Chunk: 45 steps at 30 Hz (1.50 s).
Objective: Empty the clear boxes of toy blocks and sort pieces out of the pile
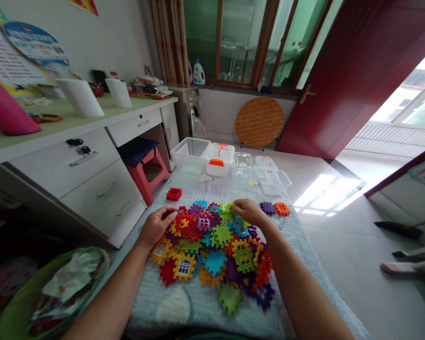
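Observation:
A heap of colourful interlocking plastic building blocks (pixel 214 262) lies on the cloth-covered table (pixel 173 307). At its left edge is my left hand (pixel 157 227), its fingers closed on a red block (pixel 182 209). My right hand (pixel 250 211) is at the far side of the heap, with its fingertips closed on a lime green block (pixel 227 208). Stacked red blocks (pixel 174 194) sit apart at the far left. A purple block (pixel 267 208) and an orange block (pixel 282 208) lie side by side, right of my right hand.
Beyond the heap stand a clear plastic bin (pixel 191 153), a lidded box with orange clips (pixel 219 160) and smaller clear containers (pixel 276 182). A red stool (pixel 148 172) and white desk (pixel 88 165) are left. A green basket (pixel 104 264) stands near my left arm.

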Each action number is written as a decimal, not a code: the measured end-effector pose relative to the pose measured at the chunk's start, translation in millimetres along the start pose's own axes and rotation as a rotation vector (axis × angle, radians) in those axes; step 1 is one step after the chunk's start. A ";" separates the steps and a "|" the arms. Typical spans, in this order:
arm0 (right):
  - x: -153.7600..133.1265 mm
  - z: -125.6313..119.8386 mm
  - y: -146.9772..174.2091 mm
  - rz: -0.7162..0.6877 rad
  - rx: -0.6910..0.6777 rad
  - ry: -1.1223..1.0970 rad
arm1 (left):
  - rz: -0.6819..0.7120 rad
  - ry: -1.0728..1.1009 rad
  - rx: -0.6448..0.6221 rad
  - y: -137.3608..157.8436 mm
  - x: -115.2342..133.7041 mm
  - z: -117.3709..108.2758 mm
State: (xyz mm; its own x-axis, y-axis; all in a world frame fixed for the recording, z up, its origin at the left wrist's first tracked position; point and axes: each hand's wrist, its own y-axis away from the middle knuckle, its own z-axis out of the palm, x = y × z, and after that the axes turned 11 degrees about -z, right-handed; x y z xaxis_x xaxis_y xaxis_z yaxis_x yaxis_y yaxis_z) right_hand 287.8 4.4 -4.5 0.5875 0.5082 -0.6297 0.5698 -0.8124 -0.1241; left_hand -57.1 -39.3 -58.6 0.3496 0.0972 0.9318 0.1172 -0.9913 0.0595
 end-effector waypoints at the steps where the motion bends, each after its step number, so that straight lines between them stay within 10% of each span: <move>1: 1.6 -0.9 0.4 0.009 0.001 -0.017 | 0.001 -0.001 -0.002 0.2 0.4 -0.1; 10: 32.8 -4.7 -7.6 0.196 0.242 0.038 | 0.014 -0.032 0.014 1.9 3.9 -0.9; 22: 56.6 -2.8 -13.4 0.216 0.241 0.369 | 0.004 -0.018 0.028 1.3 5.9 0.3; 45: -1.6 9.3 -22.3 0.043 -0.090 0.218 | 0.002 0.088 -0.063 -7.3 4.9 2.3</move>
State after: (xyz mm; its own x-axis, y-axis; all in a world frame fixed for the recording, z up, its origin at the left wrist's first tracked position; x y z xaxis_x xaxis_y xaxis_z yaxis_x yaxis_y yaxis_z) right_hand 268.8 19.1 -7.8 0.7172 0.5311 -0.4513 0.5844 -0.8110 -0.0256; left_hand -54.1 -31.3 -55.4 0.2666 0.0901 0.9596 0.0571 -0.9953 0.0775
